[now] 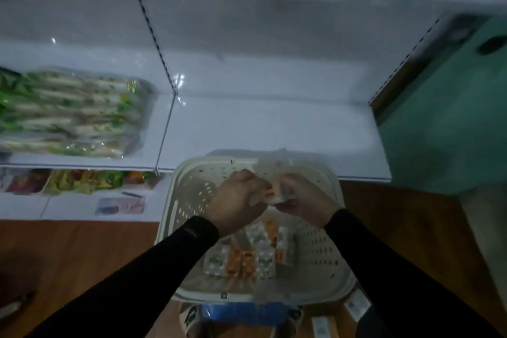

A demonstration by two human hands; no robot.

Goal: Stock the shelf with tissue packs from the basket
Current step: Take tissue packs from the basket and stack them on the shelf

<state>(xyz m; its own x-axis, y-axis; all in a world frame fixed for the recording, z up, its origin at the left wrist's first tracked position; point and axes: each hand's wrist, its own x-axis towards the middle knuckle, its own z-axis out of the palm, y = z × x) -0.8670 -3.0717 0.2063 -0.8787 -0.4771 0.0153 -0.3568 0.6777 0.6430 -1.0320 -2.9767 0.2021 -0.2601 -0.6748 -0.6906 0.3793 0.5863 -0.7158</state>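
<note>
Both hands, left (236,197) and right (301,200), pinch one pack (273,193) over basket (333,230), lower centre | light, soft, slick wrap: grip long sides | shelf (269,129) bay above bare

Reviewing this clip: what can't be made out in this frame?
Head view only:
- Tissue pack held between left hand and right hand: mostly covered by fingers, print blurred.
- Packs in the basket: count unclear, forearms cross them, dim light.
- Green packs on the shelf: cut by the left edge, blurred.
- Items under the basket: hidden by it.
</note>
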